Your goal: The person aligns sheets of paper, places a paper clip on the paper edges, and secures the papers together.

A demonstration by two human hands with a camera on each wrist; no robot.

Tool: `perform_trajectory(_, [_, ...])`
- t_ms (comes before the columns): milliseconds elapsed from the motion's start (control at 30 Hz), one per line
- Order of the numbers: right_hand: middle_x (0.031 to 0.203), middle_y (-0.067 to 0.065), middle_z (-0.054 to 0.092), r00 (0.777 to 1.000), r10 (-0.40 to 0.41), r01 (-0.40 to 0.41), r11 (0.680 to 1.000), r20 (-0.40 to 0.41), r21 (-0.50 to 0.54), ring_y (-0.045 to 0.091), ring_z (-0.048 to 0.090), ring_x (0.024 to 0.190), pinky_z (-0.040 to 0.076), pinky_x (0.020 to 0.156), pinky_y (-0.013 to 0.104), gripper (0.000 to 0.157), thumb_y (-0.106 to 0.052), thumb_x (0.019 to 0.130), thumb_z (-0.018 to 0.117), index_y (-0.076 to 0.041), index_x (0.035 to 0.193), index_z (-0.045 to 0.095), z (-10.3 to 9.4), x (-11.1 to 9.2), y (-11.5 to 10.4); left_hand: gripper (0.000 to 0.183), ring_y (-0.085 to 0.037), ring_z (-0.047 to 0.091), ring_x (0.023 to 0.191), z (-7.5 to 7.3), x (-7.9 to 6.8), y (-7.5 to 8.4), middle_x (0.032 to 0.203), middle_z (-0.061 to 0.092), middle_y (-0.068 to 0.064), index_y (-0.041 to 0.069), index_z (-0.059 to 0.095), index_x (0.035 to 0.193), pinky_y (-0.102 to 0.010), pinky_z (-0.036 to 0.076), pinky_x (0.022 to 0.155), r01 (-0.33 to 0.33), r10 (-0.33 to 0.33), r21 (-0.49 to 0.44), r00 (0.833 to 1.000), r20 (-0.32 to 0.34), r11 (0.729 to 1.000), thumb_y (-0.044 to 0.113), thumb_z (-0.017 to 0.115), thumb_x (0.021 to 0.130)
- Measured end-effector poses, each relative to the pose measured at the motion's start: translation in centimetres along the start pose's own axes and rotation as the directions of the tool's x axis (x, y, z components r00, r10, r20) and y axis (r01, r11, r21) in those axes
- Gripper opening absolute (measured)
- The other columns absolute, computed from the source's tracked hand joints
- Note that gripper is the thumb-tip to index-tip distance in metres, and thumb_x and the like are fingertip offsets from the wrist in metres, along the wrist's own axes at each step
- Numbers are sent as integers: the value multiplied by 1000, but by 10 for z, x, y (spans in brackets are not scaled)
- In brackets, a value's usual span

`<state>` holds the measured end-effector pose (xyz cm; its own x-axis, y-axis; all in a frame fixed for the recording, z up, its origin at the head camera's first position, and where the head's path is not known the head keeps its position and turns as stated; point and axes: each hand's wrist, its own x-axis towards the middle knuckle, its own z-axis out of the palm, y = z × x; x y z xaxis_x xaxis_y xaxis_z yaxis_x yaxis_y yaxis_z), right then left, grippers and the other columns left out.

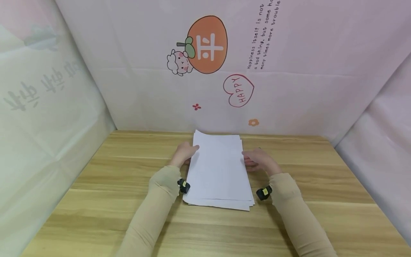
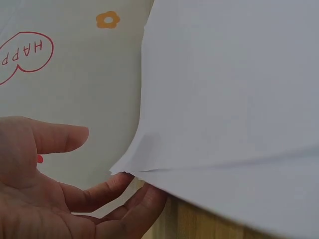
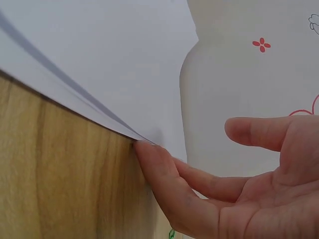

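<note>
A small stack of white paper sheets (image 1: 219, 167) lies lengthwise on the wooden table, its layers slightly out of line at the near end. At its left edge is my left hand (image 1: 183, 153). The left wrist view shows the fingertips (image 2: 154, 195) under the lifted paper edge (image 2: 149, 149), the thumb raised apart from the sheets. On the opposite side my right hand (image 1: 260, 159) touches the right edge with its fingertips (image 3: 147, 152). Its thumb (image 3: 254, 132) also stands away from the paper. Gaps show between the layers in both wrist views.
The wood-grain table (image 1: 321, 185) ends at a printed white backdrop (image 1: 289, 100) close behind the stack. White cloth side walls (image 1: 41, 117) flank the table. Each wrist carries a small black camera, the left one (image 1: 183, 186) overlapping the paper's edge in the head view.
</note>
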<state>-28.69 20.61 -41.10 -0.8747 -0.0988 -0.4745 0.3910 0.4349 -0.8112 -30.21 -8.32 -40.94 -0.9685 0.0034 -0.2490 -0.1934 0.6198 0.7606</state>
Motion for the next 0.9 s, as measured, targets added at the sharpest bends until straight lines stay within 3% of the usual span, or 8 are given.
perform_trajectory(167, [122, 25, 49, 1000, -1, 1, 1000, 5, 8, 28, 57, 101, 56, 83, 39, 51, -26, 99, 46, 13, 131, 40, 0, 0, 0, 53, -17, 52, 66, -1, 0, -2, 92, 51, -11, -8, 50, 124, -27, 54, 56, 3, -3, -22, 1000, 7, 1000, 35, 52, 93])
perform_trajectory(367, [118, 23, 51, 1000, 9, -9, 999, 17, 38, 25, 58, 97, 56, 83, 40, 50, -26, 98, 48, 11, 131, 41, -2, 1, 0, 61, -25, 57, 94, 1, 1, -2, 123, 53, -22, -10, 43, 132, -29, 55, 69, -3, 3, -6, 1000, 17, 1000, 35, 53, 93])
perform_trajectory(600, [129, 26, 48, 999, 10, -11, 999, 42, 35, 27, 57, 105, 56, 84, 42, 54, -28, 99, 46, 12, 134, 38, -3, -1, -1, 64, -30, 54, 112, 0, 3, -4, 135, 48, -23, -10, 40, 136, -35, 55, 83, -5, 5, -14, 1000, 21, 1000, 36, 52, 93])
perform_trajectory(700, [129, 26, 46, 999, 12, -14, 999, 46, 32, 28, 55, 106, 56, 84, 41, 55, -28, 98, 47, 13, 134, 37, -3, -2, -2, 61, -28, 57, 105, -1, 2, -4, 126, 52, -22, -9, 43, 134, -34, 56, 80, -17, 18, -27, 1000, 13, 999, 35, 52, 93])
perform_trajectory(900, [123, 22, 46, 999, 15, -16, 1000, 48, 16, 26, 55, 103, 56, 82, 40, 55, -29, 98, 47, 13, 133, 37, -4, -1, -1, 45, -18, 54, 77, -2, 1, -5, 87, 48, -8, -4, 52, 116, -27, 55, 65, -30, 31, -57, 1000, 4, 998, 34, 53, 93])
